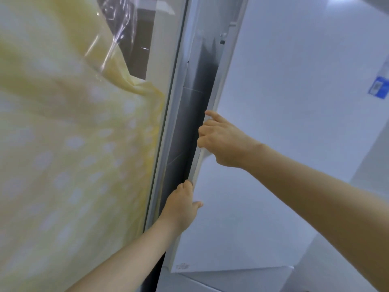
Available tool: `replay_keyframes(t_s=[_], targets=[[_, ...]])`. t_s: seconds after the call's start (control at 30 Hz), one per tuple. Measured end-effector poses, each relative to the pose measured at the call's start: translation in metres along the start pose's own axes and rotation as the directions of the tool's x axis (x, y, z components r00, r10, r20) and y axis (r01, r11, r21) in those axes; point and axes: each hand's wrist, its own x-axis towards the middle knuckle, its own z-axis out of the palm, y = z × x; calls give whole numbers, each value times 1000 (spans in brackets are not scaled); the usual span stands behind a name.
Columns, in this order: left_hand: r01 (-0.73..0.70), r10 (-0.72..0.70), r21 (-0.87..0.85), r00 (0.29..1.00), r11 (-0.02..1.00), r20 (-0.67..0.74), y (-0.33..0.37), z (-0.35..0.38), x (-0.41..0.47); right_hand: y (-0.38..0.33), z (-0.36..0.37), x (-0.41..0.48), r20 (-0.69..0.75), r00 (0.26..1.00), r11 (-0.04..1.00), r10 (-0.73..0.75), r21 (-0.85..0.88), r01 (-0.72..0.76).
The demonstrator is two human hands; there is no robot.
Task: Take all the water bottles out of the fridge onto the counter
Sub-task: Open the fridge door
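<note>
White panels and a yellow sheet (63, 144) with pale dots fill the view, and we're right up close to the fridge. Nearest to us, two bare forearms come up from the bottom edge. The left hand (183, 205) is the lower one: its fingers are curled round the left edge of the white fridge door (284, 102), with the thumb lying flat on the door's front face. A little higher on that same edge sits the right hand (221, 140), fingers hooked over the edge and gripping it, the forefinger stretched up along it. So both hands have hold of the door, one above the other! The door stands slightly ajar, and a narrow dark gap (189, 123) runs beside it, between the door edge and a grey upright frame (179, 81). That gap is too dark and too slim to tell what is inside, so any bottles are hidden from us. Further off to the right, a blue label (379, 88) is stuck on the white front. Up at the top left, clear plastic film (120, 32) hangs crinkled above the yellow sheet.
</note>
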Motion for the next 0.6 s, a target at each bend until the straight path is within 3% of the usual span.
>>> replay_keyframes(t_s=[0.47,0.6], targets=[[-24,27,78,999,997,-32,106,19,-149,-23,-73,-161,-290,957,979,-35,184,91],[-42,43,93,999,995,-8,134,28,-181,-25,-88,-207,-280,960,971,-7,227,74]])
